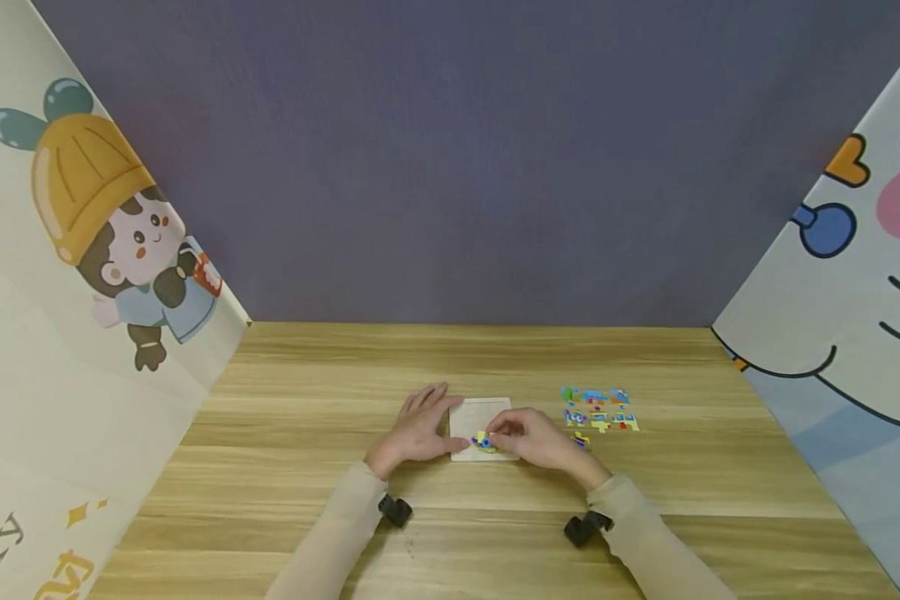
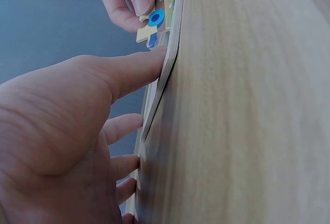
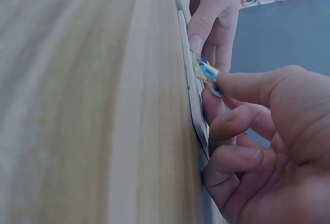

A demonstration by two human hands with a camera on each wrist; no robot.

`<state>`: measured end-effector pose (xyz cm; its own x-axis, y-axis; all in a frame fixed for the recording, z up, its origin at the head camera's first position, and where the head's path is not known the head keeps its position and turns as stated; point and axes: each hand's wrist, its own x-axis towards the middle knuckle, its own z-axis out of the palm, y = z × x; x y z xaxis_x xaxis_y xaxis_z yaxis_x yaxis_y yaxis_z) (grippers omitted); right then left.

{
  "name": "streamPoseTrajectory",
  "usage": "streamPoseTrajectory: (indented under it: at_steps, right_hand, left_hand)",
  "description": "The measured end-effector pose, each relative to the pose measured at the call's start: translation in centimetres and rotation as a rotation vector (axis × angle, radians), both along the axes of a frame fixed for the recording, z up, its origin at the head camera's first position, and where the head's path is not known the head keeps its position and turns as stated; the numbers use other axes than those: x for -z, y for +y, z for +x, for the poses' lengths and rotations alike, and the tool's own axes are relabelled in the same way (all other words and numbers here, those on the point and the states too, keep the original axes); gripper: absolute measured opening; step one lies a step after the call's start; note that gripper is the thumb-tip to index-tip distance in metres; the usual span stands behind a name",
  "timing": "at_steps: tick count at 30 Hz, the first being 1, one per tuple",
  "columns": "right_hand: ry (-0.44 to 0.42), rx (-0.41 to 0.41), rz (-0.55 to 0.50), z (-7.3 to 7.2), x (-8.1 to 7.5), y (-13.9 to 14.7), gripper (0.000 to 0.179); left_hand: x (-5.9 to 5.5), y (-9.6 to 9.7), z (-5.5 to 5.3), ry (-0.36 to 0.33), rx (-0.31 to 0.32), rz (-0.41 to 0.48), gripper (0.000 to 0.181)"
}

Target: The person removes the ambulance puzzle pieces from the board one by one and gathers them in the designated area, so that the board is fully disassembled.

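Note:
A pale square puzzle board [image 1: 480,412] lies flat on the table between the hands. My right hand [image 1: 534,437] pinches a jigsaw piece [image 2: 155,18] with a blue ring on yellow between thumb and fingertips, low over the near part of the board. A yellow-green piece [image 2: 168,11] shows right beside it, at the board's surface. My left hand [image 1: 422,430] rests at the board's left side with fingers spread and straight. Its thumb [image 2: 136,70] lies against the near left edge, its tip close to the held piece.
Rows of loose, bright jigsaw pieces [image 1: 598,417] lie to the right of the board. One more piece [image 1: 581,439] sits nearer, beside the right wrist. A dark wall [image 1: 480,167] closes off the back of the wooden table [image 1: 330,367]; cartoon-printed panels flank it.

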<state>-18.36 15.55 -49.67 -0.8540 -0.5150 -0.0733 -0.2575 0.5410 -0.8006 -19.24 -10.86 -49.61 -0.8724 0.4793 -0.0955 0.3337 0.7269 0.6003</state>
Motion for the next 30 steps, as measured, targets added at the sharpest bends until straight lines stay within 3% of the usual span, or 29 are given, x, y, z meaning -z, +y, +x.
streamPoseTrajectory:
  at_steps: [19,30]
  right_hand:
    - [0.007,0.047,-0.029,0.2,-0.1,1.0,0.017]
    - [-0.062,0.025,-0.103,0.3,0.1,2.1,0.016]
  left_hand:
    - [0.0,0.0,0.1,0.007,-0.007,0.009,0.076]
    - [0.0,0.0,0.2,0.004,0.000,0.010,0.076]
